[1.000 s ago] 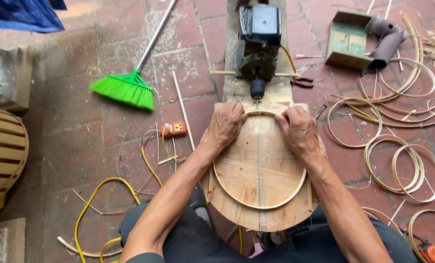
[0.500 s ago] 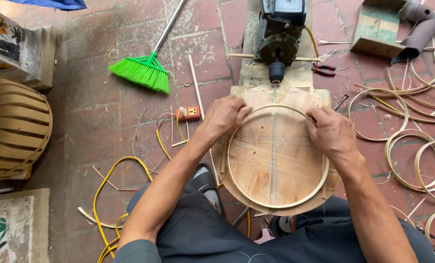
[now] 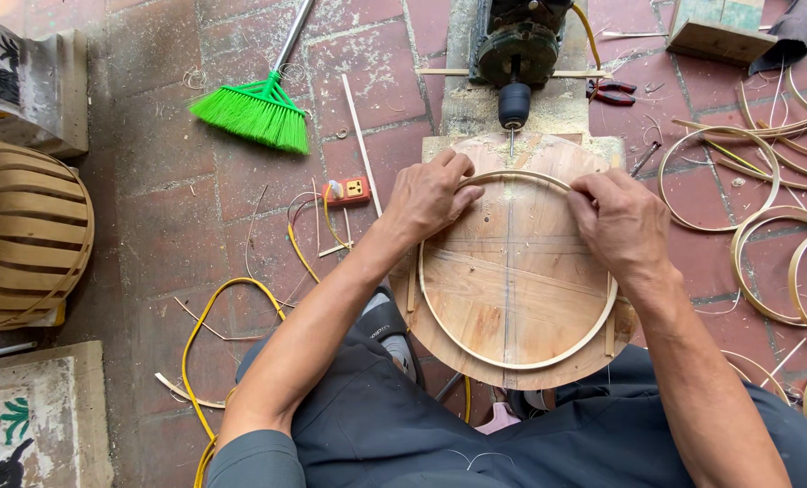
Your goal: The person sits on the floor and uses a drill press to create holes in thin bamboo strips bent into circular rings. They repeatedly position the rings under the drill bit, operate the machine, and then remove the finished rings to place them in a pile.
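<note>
A thin bamboo hoop lies flat on a round wooden board resting over my lap. My left hand pinches the hoop's upper left part. My right hand grips its upper right part. Both hands press the hoop near the top of the board, just below the drill bit of a mounted motor drill.
A green broom lies on the brick floor at upper left. A slatted bamboo lampshade sits at far left. Finished bamboo rings pile up at right. Yellow cable, an orange socket and red pliers lie around.
The view has shifted, so the board and hands sit lower and further right in frame. Both hands stay on the hoop's top, slightly further apart than before.
</note>
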Motion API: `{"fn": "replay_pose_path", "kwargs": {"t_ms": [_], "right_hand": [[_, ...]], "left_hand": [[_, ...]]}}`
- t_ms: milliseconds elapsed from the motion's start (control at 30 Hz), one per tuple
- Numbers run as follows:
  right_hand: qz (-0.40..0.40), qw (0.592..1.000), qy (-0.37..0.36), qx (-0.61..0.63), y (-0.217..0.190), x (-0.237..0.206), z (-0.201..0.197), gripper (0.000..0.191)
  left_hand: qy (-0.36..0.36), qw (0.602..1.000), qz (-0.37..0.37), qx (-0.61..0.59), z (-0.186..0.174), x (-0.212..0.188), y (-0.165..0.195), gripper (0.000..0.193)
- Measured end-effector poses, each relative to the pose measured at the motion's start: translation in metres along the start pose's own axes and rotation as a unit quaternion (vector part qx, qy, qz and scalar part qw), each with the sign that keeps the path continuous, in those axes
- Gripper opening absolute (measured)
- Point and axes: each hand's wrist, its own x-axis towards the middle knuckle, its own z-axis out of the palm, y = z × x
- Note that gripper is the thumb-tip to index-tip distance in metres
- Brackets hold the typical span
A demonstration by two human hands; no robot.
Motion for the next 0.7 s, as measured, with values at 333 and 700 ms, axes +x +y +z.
{"fn": "replay_pose_path", "kwargs": {"t_ms": [333, 700], "right_hand": [[-0.039, 0.998, 0.044, -0.012, 0.0, 0.005, 0.012, 0.013], [-0.042, 0.998, 0.045, -0.007, 0.003, 0.004, 0.026, 0.014]], "left_hand": [[0.089, 0.993, 0.055, 0.047, 0.011, -0.002, -0.003, 0.021], [0.084, 0.994, 0.038, 0.052, 0.009, -0.003, -0.001, 0.022]]}}
